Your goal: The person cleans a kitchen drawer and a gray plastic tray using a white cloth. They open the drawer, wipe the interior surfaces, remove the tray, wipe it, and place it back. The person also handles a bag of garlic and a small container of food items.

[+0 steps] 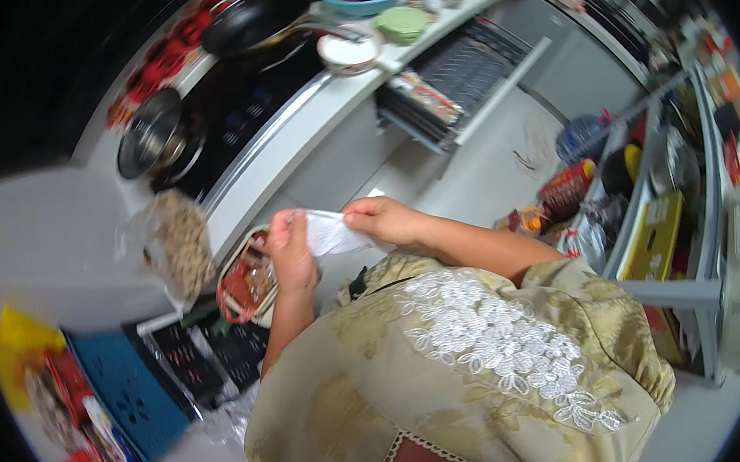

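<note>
A white paper towel or thin cloth [334,232] stretches between my two hands in front of my body. My left hand [292,253] grips one end of it, thumb on top. The other end is pinched by my right hand [385,220] between thumb and fingers. Below and left of my left hand is a bin or basket [266,314] with a red and clear plastic bag [243,277] inside it. The lower edge of the white sheet hangs loose.
A wok [259,18] and a steel pot [152,134] stand on the black cooktop [243,114]. A drawer [502,93] is pulled out under the counter [292,149]. Storage shelves [668,287] rise at the right. A blue basket [129,396] sits lower left.
</note>
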Available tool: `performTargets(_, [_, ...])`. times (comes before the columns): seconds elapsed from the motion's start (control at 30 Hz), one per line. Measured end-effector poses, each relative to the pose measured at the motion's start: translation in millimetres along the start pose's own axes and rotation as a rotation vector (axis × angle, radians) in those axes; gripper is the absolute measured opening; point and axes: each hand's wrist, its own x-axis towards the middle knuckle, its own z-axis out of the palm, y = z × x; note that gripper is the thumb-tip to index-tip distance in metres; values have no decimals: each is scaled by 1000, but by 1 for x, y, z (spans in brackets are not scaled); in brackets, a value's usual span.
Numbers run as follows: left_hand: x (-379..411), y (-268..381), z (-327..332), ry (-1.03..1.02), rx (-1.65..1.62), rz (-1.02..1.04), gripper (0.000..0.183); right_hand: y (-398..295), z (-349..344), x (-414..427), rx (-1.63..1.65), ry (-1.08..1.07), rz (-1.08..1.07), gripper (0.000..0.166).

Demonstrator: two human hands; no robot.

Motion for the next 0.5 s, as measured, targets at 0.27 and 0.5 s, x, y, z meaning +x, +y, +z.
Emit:
performTargets(0.27, [42, -29, 125, -226, 169, -30, 13, -24, -102, -32, 314, 36, -15, 25])
performTargets(0.5, [76, -89, 230, -402, 256, -126, 17, -10, -210, -47, 465, 291, -75, 28])
